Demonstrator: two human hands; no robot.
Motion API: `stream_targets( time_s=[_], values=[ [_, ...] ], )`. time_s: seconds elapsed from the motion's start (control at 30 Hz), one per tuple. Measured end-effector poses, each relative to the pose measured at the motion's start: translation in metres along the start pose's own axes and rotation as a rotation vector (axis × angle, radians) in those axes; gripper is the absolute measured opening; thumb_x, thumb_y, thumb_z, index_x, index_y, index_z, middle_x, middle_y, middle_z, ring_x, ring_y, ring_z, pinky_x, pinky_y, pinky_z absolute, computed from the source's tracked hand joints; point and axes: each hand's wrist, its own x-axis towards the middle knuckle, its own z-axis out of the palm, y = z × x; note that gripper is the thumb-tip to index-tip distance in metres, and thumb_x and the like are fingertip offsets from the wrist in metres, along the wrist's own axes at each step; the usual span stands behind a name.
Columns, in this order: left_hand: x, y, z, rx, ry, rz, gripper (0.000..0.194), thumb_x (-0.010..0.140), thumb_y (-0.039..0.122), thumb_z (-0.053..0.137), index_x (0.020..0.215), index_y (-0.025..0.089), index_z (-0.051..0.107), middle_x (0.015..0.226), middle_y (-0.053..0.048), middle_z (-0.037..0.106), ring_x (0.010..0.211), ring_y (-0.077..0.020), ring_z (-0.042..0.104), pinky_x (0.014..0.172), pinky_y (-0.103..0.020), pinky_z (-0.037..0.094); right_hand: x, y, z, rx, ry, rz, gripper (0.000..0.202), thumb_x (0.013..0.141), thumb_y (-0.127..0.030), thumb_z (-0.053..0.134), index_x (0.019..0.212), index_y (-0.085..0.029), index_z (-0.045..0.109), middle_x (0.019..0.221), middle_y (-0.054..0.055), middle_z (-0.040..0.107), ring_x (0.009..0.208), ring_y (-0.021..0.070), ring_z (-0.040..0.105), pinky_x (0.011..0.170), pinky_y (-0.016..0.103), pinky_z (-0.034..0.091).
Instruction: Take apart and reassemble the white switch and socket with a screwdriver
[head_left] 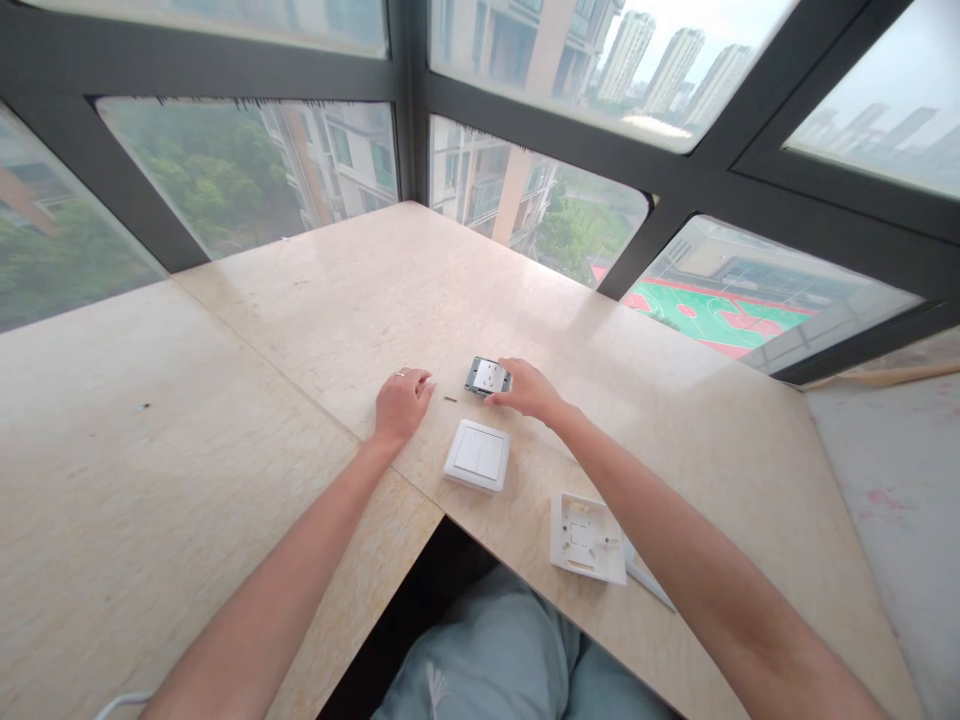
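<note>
On the pale table (315, 300), past a white switch (477, 455) and a back box (587, 537), the right hand (526, 388) rests its fingers on a small socket insert (487, 376) — light, stiff plastic, probably best pinched by its edges — while the left hand (401, 402) lies flat, fingers together, holding nothing.

R hand (527, 388) on socket module (487, 376) – L hand (402, 403) flat beside, white switch (477, 455) near both.

Both forearms are seen bare, no sleeves being worn. A thin ring is worn on a finger of the left hand (403, 402). Light grey-blue trousers (510, 650) are worn.
</note>
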Motion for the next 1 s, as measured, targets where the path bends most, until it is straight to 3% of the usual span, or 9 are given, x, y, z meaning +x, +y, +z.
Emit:
stream_targets(
  time_s=[0.1, 0.23, 0.37, 0.5, 0.6, 0.7, 0.77, 0.83, 1.0],
  values=[
    [0.0, 0.0, 0.001, -0.006, 0.021, -0.001, 0.017, 0.089, 0.025, 0.059, 0.1, 0.018, 0.07, 0.098, -0.009, 0.072, 0.089, -0.0251, 0.066, 0.088, -0.036, 0.05, -0.006, 0.006, 0.0, 0.0, 0.081, -0.004, 0.055, 0.078, -0.035, 0.08, 0.126, -0.015, 0.061, 0.129, 0.017, 0.062, 0.127, 0.0306, 0.055, 0.105, 0.041, 0.046],
    [-0.001, 0.002, -0.001, -0.038, 0.066, -0.017, 0.019, 0.087, 0.024, 0.055, 0.098, 0.017, 0.069, 0.096, -0.009, 0.072, 0.083, -0.0233, 0.066, 0.085, -0.035, 0.051, -0.025, 0.013, -0.015, 0.036, 0.177, 0.008, 0.037, 0.088, -0.032, 0.069, 0.12, -0.015, 0.065, 0.125, 0.015, 0.065, 0.12, 0.0265, 0.06, 0.104, 0.039, 0.046],
    [-0.002, 0.004, -0.007, -0.085, 0.142, -0.05, 0.021, 0.087, 0.022, 0.051, 0.098, 0.016, 0.068, 0.098, -0.009, 0.072, 0.078, -0.0199, 0.066, 0.079, -0.032, 0.053, -0.052, 0.022, -0.042, 0.112, 0.241, 0.051, 0.034, 0.092, -0.036, 0.061, 0.12, -0.017, 0.064, 0.121, 0.011, 0.067, 0.086, 0.0187, 0.07, 0.077, 0.031, 0.056],
    [-0.008, 0.007, -0.015, -0.106, 0.266, -0.129, 0.023, 0.086, 0.019, 0.046, 0.097, 0.016, 0.065, 0.102, -0.011, 0.071, 0.082, -0.0202, 0.066, 0.071, -0.031, 0.054, -0.088, 0.034, -0.078, 0.189, 0.241, 0.079, 0.036, 0.094, -0.039, 0.056, 0.122, -0.018, 0.063, 0.113, 0.008, 0.069, 0.051, 0.0083, 0.061, 0.047, 0.023, 0.048],
    [-0.025, 0.024, -0.022, -0.122, 0.35, -0.121, 0.022, 0.086, 0.018, 0.044, 0.097, 0.016, 0.064, 0.101, -0.011, 0.07, 0.083, -0.0206, 0.065, 0.071, -0.032, 0.054, -0.121, 0.051, -0.098, 0.158, 0.083, 0.128, 0.041, 0.091, -0.042, 0.06, 0.126, -0.02, 0.062, 0.105, 0.006, 0.071, 0.048, 0.0087, 0.058, 0.041, 0.023, 0.044],
    [-0.057, 0.058, -0.028, -0.228, 0.374, 0.097, 0.019, 0.091, 0.023, 0.048, 0.097, 0.017, 0.064, 0.096, -0.01, 0.07, 0.082, -0.0203, 0.065, 0.073, -0.034, 0.055, -0.156, 0.076, -0.099, -0.043, -0.212, 0.258, 0.048, 0.085, -0.039, 0.066, 0.129, -0.02, 0.061, 0.107, 0.008, 0.072, 0.053, 0.0117, 0.062, 0.045, 0.024, 0.045],
    [-0.082, 0.086, -0.031, -0.308, 0.284, 0.237, 0.018, 0.094, 0.025, 0.05, 0.102, 0.018, 0.064, 0.1, -0.009, 0.07, 0.089, -0.0209, 0.066, 0.079, -0.035, 0.056, -0.179, 0.095, -0.091, -0.102, -0.248, 0.278, 0.043, 0.08, -0.032, 0.071, 0.12, -0.017, 0.067, 0.105, 0.01, 0.073, 0.065, 0.0161, 0.066, 0.056, 0.027, 0.049],
    [-0.106, 0.111, -0.031, -0.363, 0.086, 0.373, 0.02, 0.094, 0.028, 0.055, 0.111, 0.021, 0.063, 0.108, -0.009, 0.07, 0.103, -0.0228, 0.066, 0.091, -0.038, 0.056, -0.203, 0.11, -0.079, -0.136, -0.25, 0.28, 0.039, 0.075, -0.029, 0.074, 0.113, -0.017, 0.07, 0.105, 0.011, 0.072, 0.086, 0.0225, 0.068, 0.073, 0.03, 0.05],
    [-0.144, 0.15, -0.016, -0.323, -0.462, 0.61, 0.086, 0.081, 0.046, 0.076, 0.152, 0.026, 0.032, 0.15, -0.015, 0.049, 0.141, -0.0316, 0.045, 0.116, -0.05, 0.041, -0.257, 0.124, -0.057, -0.141, -0.293, 0.306, 0.065, 0.062, -0.034, 0.084, 0.122, -0.019, 0.065, 0.118, 0.012, 0.064, 0.104, 0.0284, 0.064, 0.087, 0.033, 0.046]
  ],
)
